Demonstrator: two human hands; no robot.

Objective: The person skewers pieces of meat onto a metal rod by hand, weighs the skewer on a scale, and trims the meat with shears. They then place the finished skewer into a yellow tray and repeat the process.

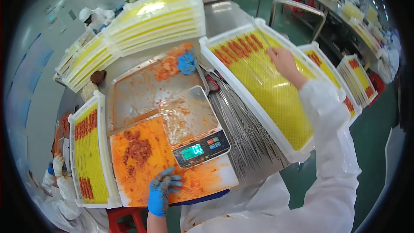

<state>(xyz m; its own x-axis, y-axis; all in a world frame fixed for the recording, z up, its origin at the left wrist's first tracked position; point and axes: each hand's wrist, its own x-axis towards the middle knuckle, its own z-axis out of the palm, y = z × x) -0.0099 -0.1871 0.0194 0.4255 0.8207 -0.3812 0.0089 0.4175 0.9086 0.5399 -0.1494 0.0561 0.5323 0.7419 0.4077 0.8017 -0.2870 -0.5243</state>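
My left hand (162,190), in a stained blue glove, hovers over or rests at the front edge of the orange-smeared cutting board (224,172). Its fingers are bent but apart, and nothing shows in them. A pile of minced or chopped red meat (137,149) lies on the board above it. My bare right hand (284,62) is closed over the far right part of a white-framed tray (276,121) with yellow mesh. A thin metal skewer (262,33) seems to reach out from its fingers. Several meat skewers (237,48) lie side by side at the tray's far end.
A digital scale (200,150) with a plastic-covered plate stands on the board. Behind it is a metal tray (138,95) with meat and a blue cloth or glove (187,63). Loose metal skewers (243,129) and scissors (212,82) lie between. Stacked trays (155,21) rise behind; co-workers sit left.
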